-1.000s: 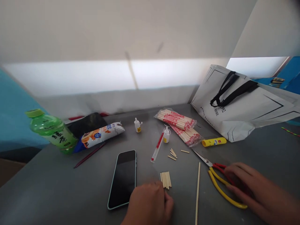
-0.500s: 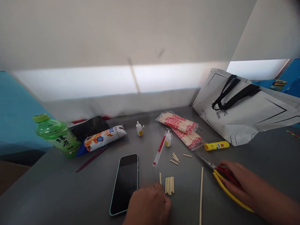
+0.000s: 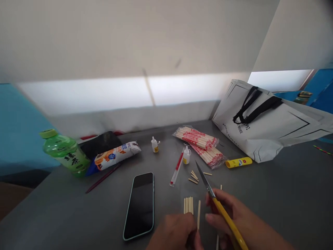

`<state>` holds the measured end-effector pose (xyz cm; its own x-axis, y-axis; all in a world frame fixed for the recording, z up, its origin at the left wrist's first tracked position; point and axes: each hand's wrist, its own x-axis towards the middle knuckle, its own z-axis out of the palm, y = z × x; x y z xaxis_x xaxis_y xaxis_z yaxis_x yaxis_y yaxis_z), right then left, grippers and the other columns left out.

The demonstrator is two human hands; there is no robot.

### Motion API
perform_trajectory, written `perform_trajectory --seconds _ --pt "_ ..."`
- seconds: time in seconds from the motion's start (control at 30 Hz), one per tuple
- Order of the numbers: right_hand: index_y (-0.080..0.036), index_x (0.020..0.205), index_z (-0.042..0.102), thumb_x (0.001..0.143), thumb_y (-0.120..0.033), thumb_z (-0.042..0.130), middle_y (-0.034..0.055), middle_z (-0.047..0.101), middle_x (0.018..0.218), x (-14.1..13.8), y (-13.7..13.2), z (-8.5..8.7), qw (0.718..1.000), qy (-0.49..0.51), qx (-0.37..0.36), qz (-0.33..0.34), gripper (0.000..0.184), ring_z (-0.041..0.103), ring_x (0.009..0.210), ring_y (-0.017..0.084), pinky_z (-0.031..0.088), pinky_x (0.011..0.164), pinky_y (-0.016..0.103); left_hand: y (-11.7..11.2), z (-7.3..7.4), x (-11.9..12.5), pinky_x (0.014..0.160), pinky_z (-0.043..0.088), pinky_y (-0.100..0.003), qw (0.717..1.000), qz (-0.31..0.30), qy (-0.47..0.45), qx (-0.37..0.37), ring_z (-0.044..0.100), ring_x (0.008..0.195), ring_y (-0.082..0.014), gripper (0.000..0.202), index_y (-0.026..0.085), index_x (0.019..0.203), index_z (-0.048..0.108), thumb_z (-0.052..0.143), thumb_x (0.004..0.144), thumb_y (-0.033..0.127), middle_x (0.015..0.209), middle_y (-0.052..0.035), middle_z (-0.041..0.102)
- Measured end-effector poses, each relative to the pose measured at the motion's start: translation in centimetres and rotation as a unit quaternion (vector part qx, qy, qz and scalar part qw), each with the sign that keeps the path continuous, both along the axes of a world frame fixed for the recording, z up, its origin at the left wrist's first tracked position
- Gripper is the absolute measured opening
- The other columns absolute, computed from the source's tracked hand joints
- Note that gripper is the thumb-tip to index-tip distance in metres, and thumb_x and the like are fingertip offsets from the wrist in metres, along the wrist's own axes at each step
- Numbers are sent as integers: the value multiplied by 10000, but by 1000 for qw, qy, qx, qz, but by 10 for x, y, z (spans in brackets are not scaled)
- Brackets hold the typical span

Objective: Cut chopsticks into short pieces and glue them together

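My left hand (image 3: 175, 232) is closed, pinching a short wooden stick (image 3: 199, 212) that points upward between thumb and fingers. Just behind it lies a row of several cut sticks (image 3: 188, 205), side by side on the grey table. My right hand (image 3: 238, 217) grips yellow-handled scissors (image 3: 205, 181), their blades together and pointing away to the upper left. Under the right hand runs a longer wooden stick (image 3: 221, 187), mostly hidden by the fingers. Beyond the blades are several small stick offcuts (image 3: 194, 176).
A phone (image 3: 139, 205) lies left of my hands. Further back are two glue bottles (image 3: 186, 155), packs of sticks (image 3: 196, 137), a yellow tube (image 3: 238, 162) and a white bag (image 3: 262, 128). At the left are a green bottle (image 3: 66, 152) and a snack packet (image 3: 117, 155).
My left hand has moved right with a short stick, away from beside the row. My right hand has brought the scissors leftward over the long stick, blades turned more upward.
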<state>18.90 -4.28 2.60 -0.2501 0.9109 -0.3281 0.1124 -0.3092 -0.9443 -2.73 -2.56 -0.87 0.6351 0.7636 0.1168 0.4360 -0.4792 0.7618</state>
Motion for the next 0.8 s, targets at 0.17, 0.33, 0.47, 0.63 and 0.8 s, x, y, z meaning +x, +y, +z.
perform_trajectory --seconds 0.17,0.33,0.47,0.63,0.8 --pt "-249 1016 580 812 -569 778 -60 656 645 -26 27 18 997 64 -32 27 429 646 521 139 529 505 243 5 -4 1 505 269 -242 997 51 -49 32 338 496 -104 204 243 649 352 535 710 178 562 65 377" --pt "-251 1044 529 832 -449 798 -83 663 599 -27 54 16 990 116 -29 81 395 619 458 130 534 460 239 9 -8 5 485 271 -235 989 114 -93 16 320 470 -96 202 237 619 351 529 695 178 543 61 372" --pt "-257 1002 509 779 -426 840 -82 656 668 -31 59 9 988 148 2 54 433 635 511 128 542 503 246 12 -3 1 497 324 -223 985 91 -138 -56 354 477 -94 195 233 655 410 547 793 243 554 55 437" --pt "-263 999 505 823 -420 816 -58 674 766 -30 52 4 989 141 47 10 390 682 615 149 570 590 283 8 5 2 487 331 -212 931 106 -226 -266 447 500 -102 315 233 778 448 581 914 484 582 34 540" --pt "-274 1035 493 888 -376 773 -53 689 759 -24 49 0 986 146 75 3 333 680 634 158 583 631 309 11 12 9 402 305 -183 849 132 -284 -425 413 356 -84 432 242 902 487 727 818 592 461 108 516"
